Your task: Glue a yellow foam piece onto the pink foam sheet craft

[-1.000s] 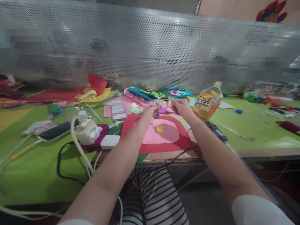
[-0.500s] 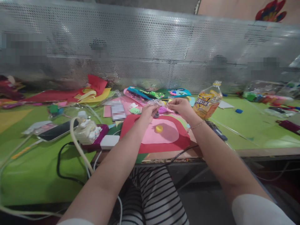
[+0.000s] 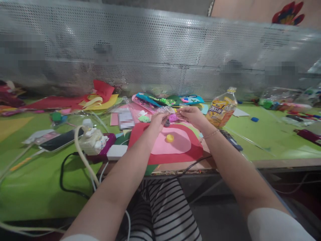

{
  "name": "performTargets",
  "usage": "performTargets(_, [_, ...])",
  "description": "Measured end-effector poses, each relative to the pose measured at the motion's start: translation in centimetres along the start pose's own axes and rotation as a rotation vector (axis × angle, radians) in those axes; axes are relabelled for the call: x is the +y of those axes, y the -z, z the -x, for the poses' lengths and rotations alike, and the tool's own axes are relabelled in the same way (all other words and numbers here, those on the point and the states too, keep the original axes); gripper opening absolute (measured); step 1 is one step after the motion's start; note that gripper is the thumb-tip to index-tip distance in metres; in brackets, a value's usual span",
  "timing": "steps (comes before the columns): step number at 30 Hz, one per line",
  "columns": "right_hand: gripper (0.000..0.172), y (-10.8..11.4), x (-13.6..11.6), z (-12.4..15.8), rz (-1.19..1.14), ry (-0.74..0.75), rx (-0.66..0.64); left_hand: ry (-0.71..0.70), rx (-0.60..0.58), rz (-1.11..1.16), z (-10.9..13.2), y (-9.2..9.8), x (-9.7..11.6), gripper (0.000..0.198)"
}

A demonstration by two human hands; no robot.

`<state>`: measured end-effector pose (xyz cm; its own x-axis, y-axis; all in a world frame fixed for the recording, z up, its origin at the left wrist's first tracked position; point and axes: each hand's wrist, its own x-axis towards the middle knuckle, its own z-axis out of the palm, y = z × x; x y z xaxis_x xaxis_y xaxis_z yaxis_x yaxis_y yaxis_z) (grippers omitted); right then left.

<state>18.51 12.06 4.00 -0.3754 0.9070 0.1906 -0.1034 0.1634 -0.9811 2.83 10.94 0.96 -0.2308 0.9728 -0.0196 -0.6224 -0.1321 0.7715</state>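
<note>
Above the far edge of a red sheet, my left hand (image 3: 158, 121) is closed on a crinkled clear plastic bag (image 3: 164, 109). My right hand (image 3: 192, 115) is pinched beside it, fingertips close to the left ones; what it holds is too small to make out. A bit of yellow shows near the fingertips. Below both hands lies a rounded pink sheet (image 3: 156, 145) on the larger red sheet (image 3: 175, 159). A round yellow piece (image 3: 170, 138) rests on the pink. Purple (image 3: 173, 117) and grey lumps lie just behind the sheets.
A bottle (image 3: 222, 108) with a yellow snack wrapper stands right of my right hand. To the left are a phone (image 3: 61, 140), a power strip with cables (image 3: 94, 142) and a white adapter (image 3: 117, 152). Decorated blue and green pieces (image 3: 170, 99) lie behind, before a perforated metal panel (image 3: 155, 50).
My right fingertips have shifted slightly left, closer to my left hand. The yellow piece and the sheets stay in place.
</note>
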Motion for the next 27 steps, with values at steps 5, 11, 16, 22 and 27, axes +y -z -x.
performTargets(5, [0.007, -0.4, -0.5, 0.4, 0.005, -0.032, -0.024, -0.052, -0.001, -0.098, -0.3, 0.1, -0.3, 0.018])
performTargets(11, [0.006, -0.3, -0.5, 0.3, -0.011, -0.024, -0.036, -0.259, 0.035, -0.239, -0.2, 0.3, -0.9, 0.049])
performTargets(16, [0.005, -0.3, -0.7, 0.5, -0.018, 0.004, -0.035, -0.306, -0.107, -0.397, 1.1, -0.2, -0.2, 0.041])
performTargets(22, [0.008, -0.3, -0.8, 0.7, -0.044, 0.014, -0.046, -0.255, -0.128, -0.425, 1.7, -0.5, -0.1, 0.033])
performTargets(27, [0.011, -0.1, -0.6, 0.5, -0.032, 0.040, -0.067, -0.249, -0.162, -0.492, 1.4, -0.4, -0.5, 0.012])
